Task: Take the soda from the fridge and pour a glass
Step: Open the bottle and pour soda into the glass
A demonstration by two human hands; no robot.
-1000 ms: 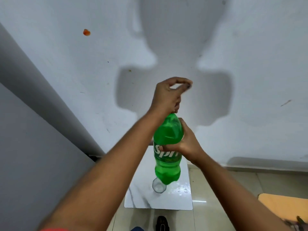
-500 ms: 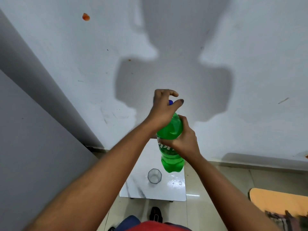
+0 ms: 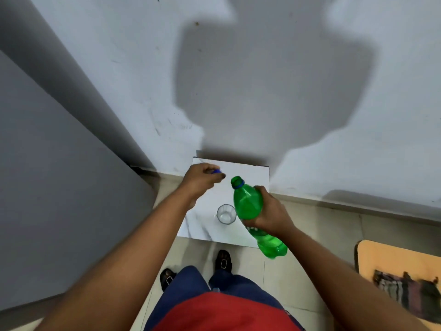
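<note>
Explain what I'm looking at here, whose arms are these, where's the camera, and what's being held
There is no machine here. The view comes from a camera worn on a person's head, looking down, so the arms are their own. The right hand grips a green bottle, tilted, its mouth open. The left hand holds the blue cap over a small white table. On the table stands a glass, which looks empty, right beside the bottle. Below are the person's legs and shoes on a tiled floor.
</note>
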